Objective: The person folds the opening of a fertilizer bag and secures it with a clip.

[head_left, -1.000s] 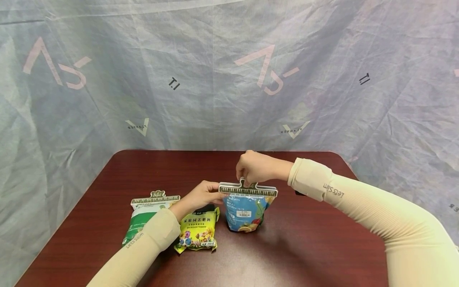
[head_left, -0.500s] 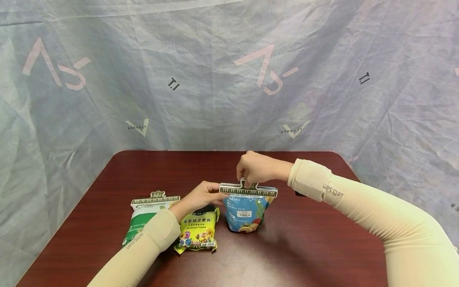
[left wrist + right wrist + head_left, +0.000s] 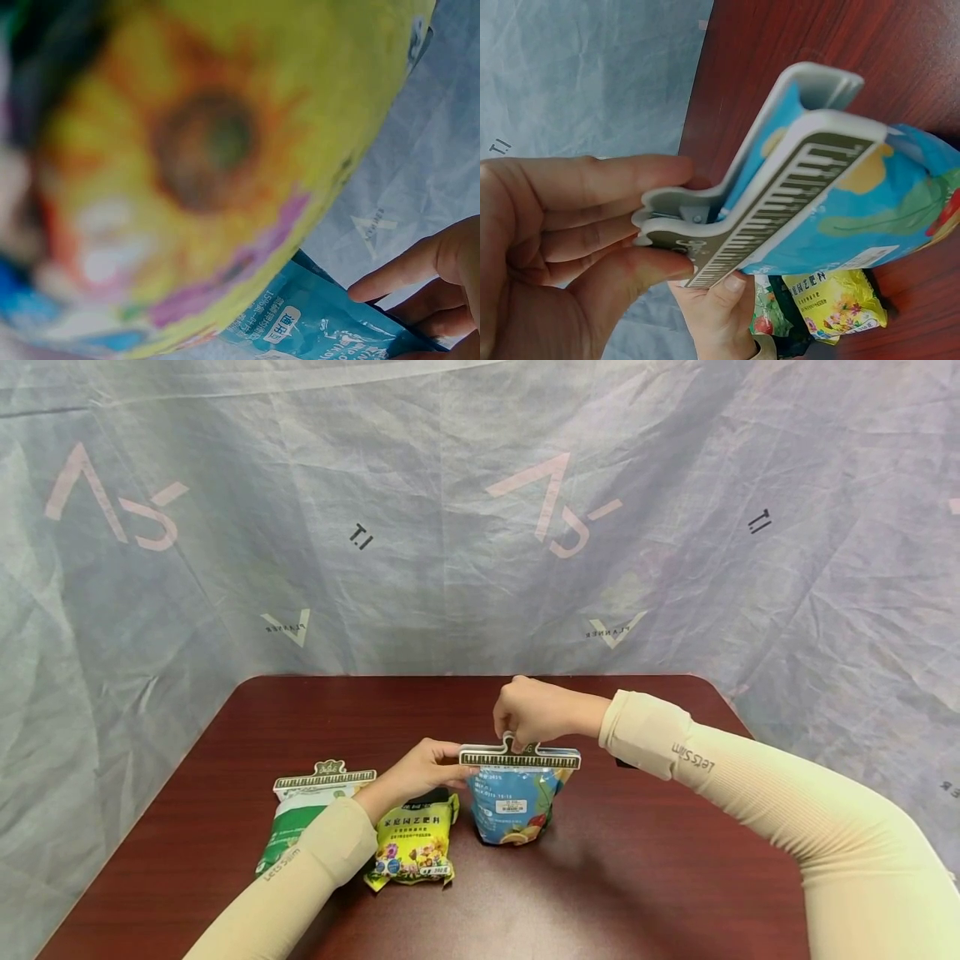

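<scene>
A blue bag (image 3: 513,806) with fruit pictures stands upright on the table. Its top edge is between the bars of a long bag clip (image 3: 555,759) with a piano-key pattern. My right hand (image 3: 542,710) pinches the clip's handle from above, thumb on one side and fingers on the other, clearest in the right wrist view. At the bag's upper left corner, just under the clip, my left hand (image 3: 420,770) grips the bag between thumb and fingers. The left wrist view has these fingers (image 3: 405,266) on the blue bag (image 3: 315,322), partly behind a blurred yellow bag (image 3: 225,150).
A yellow flower-printed bag (image 3: 415,843) lies under the left forearm. Left of it is a green and white bag (image 3: 292,822) topped with a similar clip (image 3: 330,774), partly covered by the sleeve. The red-brown table (image 3: 637,877) reaches back to a grey printed cloth (image 3: 450,527).
</scene>
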`<state>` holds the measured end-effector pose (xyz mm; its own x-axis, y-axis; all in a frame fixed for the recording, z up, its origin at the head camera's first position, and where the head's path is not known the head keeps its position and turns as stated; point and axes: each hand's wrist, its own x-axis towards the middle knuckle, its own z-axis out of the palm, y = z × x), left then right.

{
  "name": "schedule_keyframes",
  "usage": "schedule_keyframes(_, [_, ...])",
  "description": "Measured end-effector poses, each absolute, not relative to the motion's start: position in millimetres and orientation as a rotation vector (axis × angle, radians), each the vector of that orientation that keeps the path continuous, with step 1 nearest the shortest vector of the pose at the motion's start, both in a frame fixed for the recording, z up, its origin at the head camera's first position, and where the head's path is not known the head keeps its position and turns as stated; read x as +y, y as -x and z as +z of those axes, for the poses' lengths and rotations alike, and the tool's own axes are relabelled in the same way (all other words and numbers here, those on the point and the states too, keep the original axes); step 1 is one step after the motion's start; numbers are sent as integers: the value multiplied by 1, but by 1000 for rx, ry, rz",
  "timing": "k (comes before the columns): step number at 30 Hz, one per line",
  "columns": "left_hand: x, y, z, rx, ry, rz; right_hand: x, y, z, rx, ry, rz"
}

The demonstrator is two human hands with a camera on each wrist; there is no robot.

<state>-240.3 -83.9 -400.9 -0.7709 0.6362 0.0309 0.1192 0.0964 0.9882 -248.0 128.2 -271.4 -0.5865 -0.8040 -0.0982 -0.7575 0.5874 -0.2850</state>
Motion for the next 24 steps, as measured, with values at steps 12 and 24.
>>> schedule_keyframes(12, [-84,240,-402,1972,-743,1719,126,247,-272,2602,1326,-271])
schedule_keyframes(24, [-81,225,-378,1976,-726,1694,126,245,-269,2611,1304,-245])
